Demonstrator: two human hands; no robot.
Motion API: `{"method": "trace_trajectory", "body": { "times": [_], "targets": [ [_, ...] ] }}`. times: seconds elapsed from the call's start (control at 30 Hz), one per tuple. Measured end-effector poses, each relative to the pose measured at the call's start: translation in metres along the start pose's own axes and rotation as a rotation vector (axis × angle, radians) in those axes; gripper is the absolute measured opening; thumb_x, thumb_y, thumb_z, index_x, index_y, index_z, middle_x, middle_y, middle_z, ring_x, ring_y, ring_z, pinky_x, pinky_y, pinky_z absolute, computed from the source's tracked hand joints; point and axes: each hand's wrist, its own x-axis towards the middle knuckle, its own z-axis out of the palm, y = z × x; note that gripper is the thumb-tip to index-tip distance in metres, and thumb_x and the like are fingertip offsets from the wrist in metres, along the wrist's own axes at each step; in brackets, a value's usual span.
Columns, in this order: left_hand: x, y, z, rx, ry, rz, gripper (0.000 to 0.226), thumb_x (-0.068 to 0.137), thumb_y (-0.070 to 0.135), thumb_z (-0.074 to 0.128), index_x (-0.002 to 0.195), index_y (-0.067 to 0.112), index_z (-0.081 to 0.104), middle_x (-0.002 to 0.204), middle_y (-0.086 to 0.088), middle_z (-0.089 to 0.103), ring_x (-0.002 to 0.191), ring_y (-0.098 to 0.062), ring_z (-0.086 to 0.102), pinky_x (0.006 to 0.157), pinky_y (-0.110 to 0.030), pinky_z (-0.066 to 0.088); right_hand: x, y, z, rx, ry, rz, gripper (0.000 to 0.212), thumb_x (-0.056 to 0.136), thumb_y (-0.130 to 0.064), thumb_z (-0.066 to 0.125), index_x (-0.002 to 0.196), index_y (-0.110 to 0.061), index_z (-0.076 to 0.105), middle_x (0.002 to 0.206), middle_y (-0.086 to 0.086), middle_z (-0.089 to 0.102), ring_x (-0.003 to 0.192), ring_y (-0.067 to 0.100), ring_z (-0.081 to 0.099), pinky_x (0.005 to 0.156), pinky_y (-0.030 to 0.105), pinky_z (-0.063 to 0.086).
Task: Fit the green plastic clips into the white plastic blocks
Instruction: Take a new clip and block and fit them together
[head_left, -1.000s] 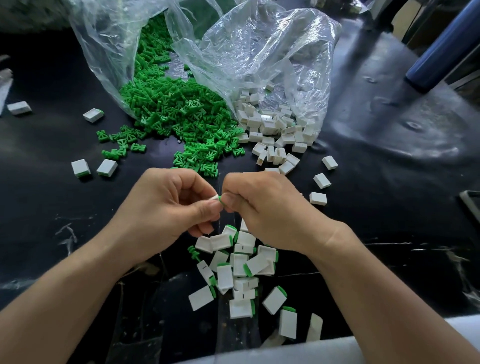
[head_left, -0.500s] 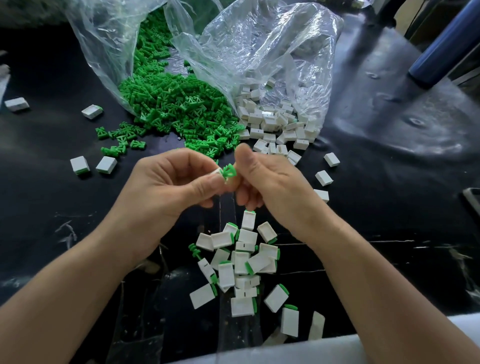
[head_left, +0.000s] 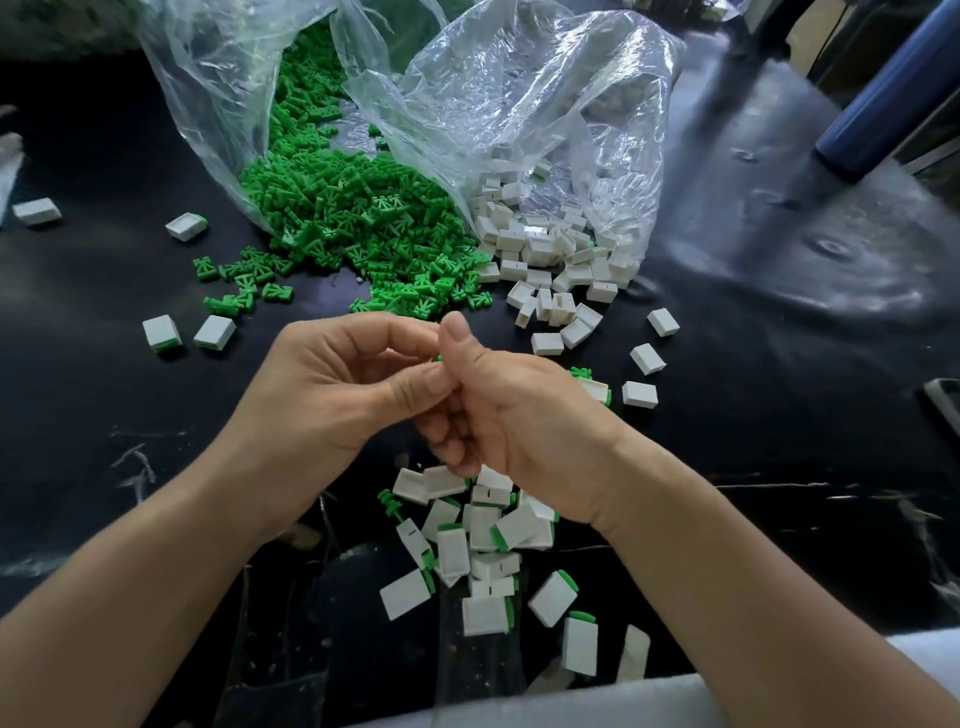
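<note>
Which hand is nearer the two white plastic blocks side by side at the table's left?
Left. The left hand lies just right of the two white plastic blocks; the right hand is farther right, beyond it.

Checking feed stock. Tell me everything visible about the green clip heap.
The green clip heap is a jumble of small bright-green moulded plastic clips, each a flat bar with branching prongs. It spills from the open mouth of a clear plastic bag onto the black table, its right edge touching the white blocks. A few stray clips lie apart at its left.
</note>
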Motion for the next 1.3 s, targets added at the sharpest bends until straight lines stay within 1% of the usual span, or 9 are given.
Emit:
{"method": "trace_trajectory", "body": {
  "times": [0.2, 0.3, 0.37, 0.53, 0.63, 0.77, 1.03, 1.2, 1.3],
  "targets": [
    [-0.001, 0.0, 0.0, -0.021, 0.002, 0.008, 0.014, 0.069, 0.008, 0.064, 0.078, -0.002, 0.069, 0.064, -0.023, 0.062, 0.049, -0.03, 0.062, 0.05, -0.029, 0.053, -0.001, 0.002, 0.002, -0.042, 0.059, -0.007, 0.049, 0.091, -0.046, 0.033, 0.096, -0.003, 0.055, 0.06, -0.002, 0.041, 0.054, 0.011, 0.036, 0.052, 0.022, 0.032],
    [-0.001, 0.001, 0.001, -0.026, 0.006, 0.023, 0.021, 0.064, 0.013, 0.066, 0.08, 0.0, 0.069, 0.072, -0.026, 0.063, 0.05, -0.028, 0.064, 0.051, -0.028, 0.055, -0.002, 0.001, 0.004, -0.021, 0.088, -0.03, 0.04, 0.093, -0.04, 0.033, 0.076, -0.008, 0.048, 0.058, -0.003, 0.039, 0.052, 0.009, 0.035, 0.052, 0.021, 0.03],
    [-0.001, 0.002, 0.002, -0.027, 0.015, 0.02, 0.024, 0.062, 0.015, 0.067, 0.081, 0.001, 0.069, 0.074, -0.025, 0.064, 0.051, -0.028, 0.064, 0.051, -0.028, 0.055, -0.002, 0.001, 0.005, -0.022, 0.095, -0.048, 0.037, 0.095, -0.038, 0.034, 0.073, -0.01, 0.046, 0.059, -0.002, 0.038, 0.052, 0.009, 0.034, 0.052, 0.022, 0.029],
    [0.0, -0.001, 0.001, -0.034, 0.058, -0.009, 0.021, 0.066, 0.012, 0.065, 0.081, -0.003, 0.068, 0.055, -0.013, 0.063, 0.047, -0.025, 0.06, 0.049, -0.027, 0.052, 0.0, 0.0, 0.001, -0.035, 0.007, -0.007, 0.059, 0.095, -0.045, 0.027, 0.105, 0.006, 0.054, 0.063, -0.001, 0.042, 0.056, 0.011, 0.037, 0.057, 0.025, 0.027],
    [0.0, 0.002, 0.0, -0.056, 0.044, -0.027, 0.024, 0.061, 0.011, 0.074, 0.081, -0.001, 0.068, 0.059, -0.014, 0.065, 0.05, -0.024, 0.062, 0.051, -0.028, 0.053, -0.001, -0.003, -0.001, -0.003, -0.01, -0.012, 0.042, 0.097, -0.037, 0.028, 0.09, -0.003, 0.052, 0.063, 0.0, 0.044, 0.055, 0.01, 0.037, 0.056, 0.025, 0.027],
    [0.001, 0.002, -0.003, -0.138, 0.036, -0.068, 0.026, 0.065, 0.017, 0.065, 0.083, 0.001, 0.072, 0.065, -0.016, 0.067, 0.055, -0.026, 0.063, 0.056, -0.027, 0.053, 0.0, -0.002, -0.005, -0.067, 0.025, -0.026, 0.041, 0.094, -0.041, 0.032, 0.087, -0.007, 0.053, 0.058, -0.005, 0.046, 0.054, 0.009, 0.039, 0.055, 0.024, 0.028],
    [0.001, 0.0, -0.003, -0.11, 0.09, -0.091, 0.02, 0.067, 0.005, 0.058, 0.081, -0.004, 0.068, 0.063, -0.016, 0.066, 0.052, -0.027, 0.061, 0.055, -0.027, 0.053, 0.002, -0.002, -0.002, -0.16, 0.062, -0.035, 0.042, 0.088, -0.048, 0.032, 0.072, -0.014, 0.05, 0.058, -0.005, 0.048, 0.049, 0.007, 0.042, 0.051, 0.021, 0.033],
    [0.001, -0.001, -0.002, -0.068, 0.094, -0.108, 0.018, 0.066, 0.005, 0.058, 0.078, 0.0, 0.07, 0.066, -0.023, 0.065, 0.053, -0.026, 0.062, 0.055, -0.026, 0.053, -0.002, -0.002, -0.001, -0.258, 0.103, -0.036, 0.043, 0.094, -0.043, 0.029, 0.074, -0.013, 0.054, 0.061, -0.004, 0.047, 0.051, 0.006, 0.041, 0.05, 0.014, 0.036],
    [0.001, -0.003, -0.002, -0.082, 0.101, -0.155, 0.016, 0.064, 0.006, 0.059, 0.074, -0.001, 0.07, 0.081, -0.022, 0.069, 0.062, -0.029, 0.063, 0.061, -0.031, 0.056, -0.002, -0.001, 0.0, -0.309, 0.124, -0.056, 0.04, 0.096, -0.039, 0.031, 0.079, -0.011, 0.054, 0.062, -0.005, 0.044, 0.053, 0.006, 0.038, 0.05, 0.012, 0.035]
  ]
}}
